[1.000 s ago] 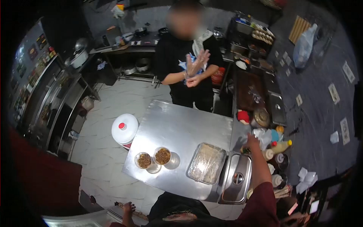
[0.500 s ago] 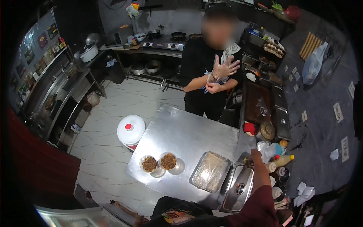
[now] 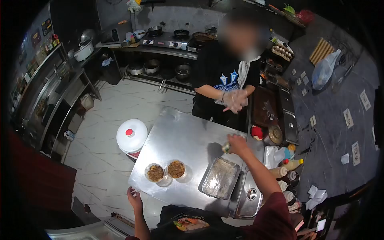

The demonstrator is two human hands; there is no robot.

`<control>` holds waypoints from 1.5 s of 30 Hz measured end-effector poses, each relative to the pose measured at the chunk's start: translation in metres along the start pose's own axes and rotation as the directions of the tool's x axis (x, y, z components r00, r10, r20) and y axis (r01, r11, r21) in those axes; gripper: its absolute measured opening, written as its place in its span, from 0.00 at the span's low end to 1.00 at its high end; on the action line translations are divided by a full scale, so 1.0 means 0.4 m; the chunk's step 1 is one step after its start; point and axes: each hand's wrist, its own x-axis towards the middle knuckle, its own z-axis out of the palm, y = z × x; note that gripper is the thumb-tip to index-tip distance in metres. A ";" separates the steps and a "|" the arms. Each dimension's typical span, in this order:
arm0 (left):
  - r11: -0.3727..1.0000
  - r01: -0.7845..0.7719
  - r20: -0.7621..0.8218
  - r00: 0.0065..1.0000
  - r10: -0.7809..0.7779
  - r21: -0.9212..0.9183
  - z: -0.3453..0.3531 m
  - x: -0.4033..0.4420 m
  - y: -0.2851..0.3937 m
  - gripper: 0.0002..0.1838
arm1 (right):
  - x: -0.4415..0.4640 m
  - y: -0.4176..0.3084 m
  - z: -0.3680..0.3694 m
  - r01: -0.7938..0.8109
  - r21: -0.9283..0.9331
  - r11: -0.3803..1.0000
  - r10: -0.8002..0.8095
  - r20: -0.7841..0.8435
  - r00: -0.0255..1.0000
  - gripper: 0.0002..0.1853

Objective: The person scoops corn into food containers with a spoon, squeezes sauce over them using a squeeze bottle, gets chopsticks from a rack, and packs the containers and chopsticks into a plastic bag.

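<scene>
My right hand (image 3: 239, 145) is closed around a small jar (image 3: 227, 148) with a dark, greenish label, held over the steel table. Just below it lies a metal tray (image 3: 221, 178) covered in clear plastic wrap with something pale inside. My left hand (image 3: 135, 197) hangs by the table's near left edge, its fingers loosely bent and apart. Closest to that hand are two clear tubs of brown chopped food, the left tub (image 3: 155, 173) and the right tub (image 3: 176, 169), standing side by side.
Across the steel table (image 3: 180, 128) stands a person (image 3: 228, 72) in clear gloves. A white water jug (image 3: 132, 136) is left of the table. On the right are a lidded steel pan (image 3: 250, 196), squeeze bottles (image 3: 279, 172) and a lidded pot (image 3: 275, 135).
My right hand has moved left from beside the bottles to above the table, carrying the small jar. My left hand has come into view. The other person's gloved hands have lowered and come together.
</scene>
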 end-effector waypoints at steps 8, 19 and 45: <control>0.830 -0.553 0.028 0.833 0.552 0.069 0.040 0.017 0.519 0.39 | 0.018 -0.467 -0.212 0.420 0.082 0.904 -0.403 -0.168 0.900 0.30; 0.805 -0.488 0.526 0.611 0.592 -0.339 0.282 -0.089 0.661 0.49 | -0.246 -0.652 -0.229 0.495 0.044 0.868 -0.475 -0.217 0.853 0.29; 0.868 -0.289 0.696 0.519 0.497 -0.404 0.368 -0.244 0.604 0.38 | -0.557 -0.496 -0.025 0.004 0.954 0.301 0.351 -0.115 0.929 0.23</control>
